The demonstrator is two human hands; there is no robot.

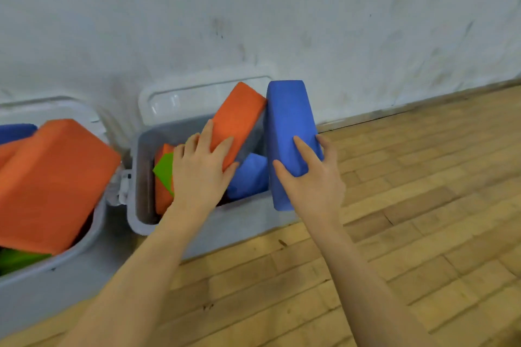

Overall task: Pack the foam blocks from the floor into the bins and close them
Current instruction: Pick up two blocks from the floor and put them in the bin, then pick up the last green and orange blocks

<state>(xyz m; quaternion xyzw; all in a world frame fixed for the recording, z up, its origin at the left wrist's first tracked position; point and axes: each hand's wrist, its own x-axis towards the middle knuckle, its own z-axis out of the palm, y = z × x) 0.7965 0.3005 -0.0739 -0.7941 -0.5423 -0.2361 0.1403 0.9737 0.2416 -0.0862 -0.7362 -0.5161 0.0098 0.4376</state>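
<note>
The floor [408,234] is made of short wooden strips, yellow-brown, with some dark marks and scratches. It meets a white wall [253,8] that is scuffed with grey smudges. Against this wall stand two grey plastic bins, side by side, both with the lid open and leaning back.

The left hand [200,166] lies with nearly straight fingers on an orange foam block [239,118], which sits tilted in the middle bin [225,222], its upper end above the rim. The right hand [313,177] grips a long blue foam block [287,127], thumb on one side and fingers curled on the other; this block stands almost upright at the right edge of the same bin, touching the orange one. Inside there are also a smaller blue block [248,175] and a green block [165,172].

The left bin [42,284] holds a big orange block [53,183] that sticks out over the rim.
</note>
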